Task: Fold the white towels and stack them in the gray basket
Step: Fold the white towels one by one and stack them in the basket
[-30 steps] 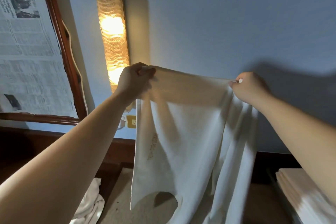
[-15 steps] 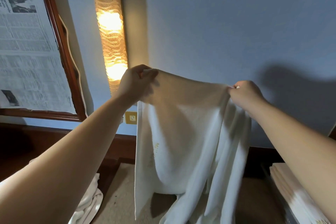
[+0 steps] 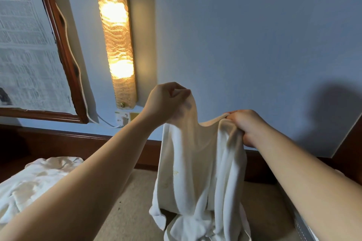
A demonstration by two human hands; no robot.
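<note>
A white towel point(image 3: 197, 172) hangs in front of me, held up by its top edge. My left hand point(image 3: 166, 101) pinches the upper left corner, raised a little higher. My right hand point(image 3: 246, 125) grips the upper right part, with cloth bunched under its fingers. The top edge sags between the two hands, which are close together. The towel's lower end crumples onto the beige surface point(image 3: 135, 205). A grey basket rim point(image 3: 302, 227) shows at the bottom right, mostly hidden behind my right forearm.
A heap of unfolded white towels point(image 3: 33, 180) lies at the left. On the blue wall hang a lit wall lamp point(image 3: 116, 41) and a wood-framed mirror covered with newspaper point(image 3: 29, 45). A dark wooden ledge point(image 3: 78, 139) runs below.
Both hands have come lower and closer together, so the towel's top edge now sags and its bottom bunches on the surface. The view has tilted down, and the folded stack at right is out of sight.
</note>
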